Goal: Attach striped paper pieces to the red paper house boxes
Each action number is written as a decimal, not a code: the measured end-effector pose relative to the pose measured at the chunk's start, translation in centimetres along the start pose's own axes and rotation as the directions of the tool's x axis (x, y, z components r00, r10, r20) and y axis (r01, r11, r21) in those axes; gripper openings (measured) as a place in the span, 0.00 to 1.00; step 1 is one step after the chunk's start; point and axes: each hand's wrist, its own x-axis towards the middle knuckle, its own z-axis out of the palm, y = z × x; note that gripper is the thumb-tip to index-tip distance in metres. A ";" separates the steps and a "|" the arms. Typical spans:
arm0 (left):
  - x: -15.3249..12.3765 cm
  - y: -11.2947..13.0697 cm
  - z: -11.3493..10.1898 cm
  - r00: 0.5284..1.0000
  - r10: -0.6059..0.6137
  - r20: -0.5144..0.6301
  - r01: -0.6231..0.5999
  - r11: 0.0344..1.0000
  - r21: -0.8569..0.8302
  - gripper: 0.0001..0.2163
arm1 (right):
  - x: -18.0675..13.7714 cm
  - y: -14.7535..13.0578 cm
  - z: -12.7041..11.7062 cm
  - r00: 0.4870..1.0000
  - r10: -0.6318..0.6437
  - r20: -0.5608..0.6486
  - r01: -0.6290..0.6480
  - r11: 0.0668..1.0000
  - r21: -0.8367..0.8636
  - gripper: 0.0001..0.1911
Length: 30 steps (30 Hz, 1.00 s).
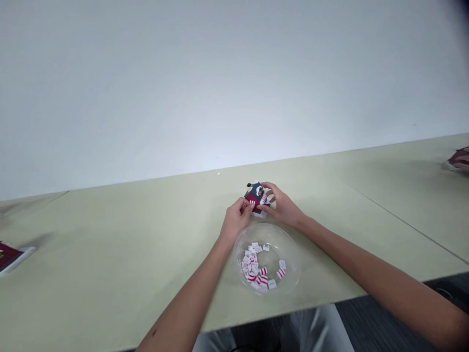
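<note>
A miniature house (257, 188) with dark red walls, a dark blue roof and white snow-like trim stands on the table beyond the bowl. My right hand (284, 208) curls around its right side, thumb in front and fingers behind. Between the thumb and fingertips of my left hand (236, 217) is a small red-and-white striped piece (252, 202), against the red front wall. Another striped part (263, 199) shows at the house's corner beside my right fingers. Close below both hands sits a clear round plastic bowl (293, 274) with several small white and striped pieces (252, 266) inside.
The pale table (128, 254) meets a plain wall (220, 88) at the back. Parts of other dark red items show at the far left (10, 256) and far right (459, 159) edges. A tiny white bit (219, 173) lies near the wall.
</note>
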 end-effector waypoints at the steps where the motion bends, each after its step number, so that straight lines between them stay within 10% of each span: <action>1: -0.1 0.1 -0.1 1.000 0.022 -0.006 -0.022 0.999 0.036 0.15 | 0.0 0.0 -0.1 1.000 -0.005 0.008 0.005 1.000 0.010 0.34; 12: -0.1 0.2 0.0 0.988 0.000 -0.154 0.013 0.996 0.083 0.23 | 0.1 0.0 -0.6 0.999 -0.045 0.029 0.044 0.999 0.029 0.34; 30: -0.3 1.4 -0.1 0.997 0.014 -0.072 -0.018 0.999 -0.050 0.19 | 0.1 -0.9 -1.3 0.994 -0.058 0.090 0.043 0.986 0.162 0.34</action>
